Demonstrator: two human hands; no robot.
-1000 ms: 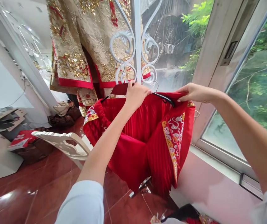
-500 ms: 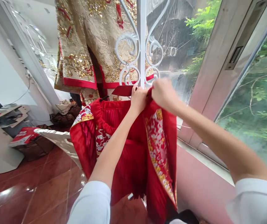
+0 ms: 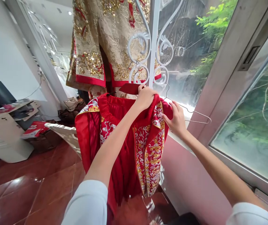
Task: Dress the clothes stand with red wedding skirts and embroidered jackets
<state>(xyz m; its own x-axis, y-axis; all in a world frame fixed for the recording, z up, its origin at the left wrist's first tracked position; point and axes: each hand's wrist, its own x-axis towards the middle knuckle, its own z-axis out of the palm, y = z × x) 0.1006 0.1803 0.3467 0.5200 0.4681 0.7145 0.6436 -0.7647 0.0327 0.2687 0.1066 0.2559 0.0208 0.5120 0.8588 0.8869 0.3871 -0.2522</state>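
A red pleated skirt (image 3: 122, 143) with silver and gold embroidered panels hangs in front of me, its gathered waistband spread at the top. My left hand (image 3: 146, 97) is closed on the waistband near the middle, beside a dark red hanger (image 3: 129, 88). At the skirt's right upper edge, my right hand (image 3: 176, 120) grips the red cloth, thumb on the near side and fingers above. The embroidered right panel is folded over and hangs below it. A thin wire hanger (image 3: 198, 117) sticks out behind my right hand, its hook above the hand.
A cream and gold garment (image 3: 89, 59) with red hems hangs behind a white scrolled metal stand (image 3: 152, 47). Window frames (image 3: 248, 59) stand at the right. A white slatted piece (image 3: 63, 131), a desk (image 3: 9, 137) and a red box (image 3: 35, 128) are at left.
My right hand has moved down and to the right from the waistband. The right panel has swung round, showing more embroidery, and the wire hanger has come into sight.
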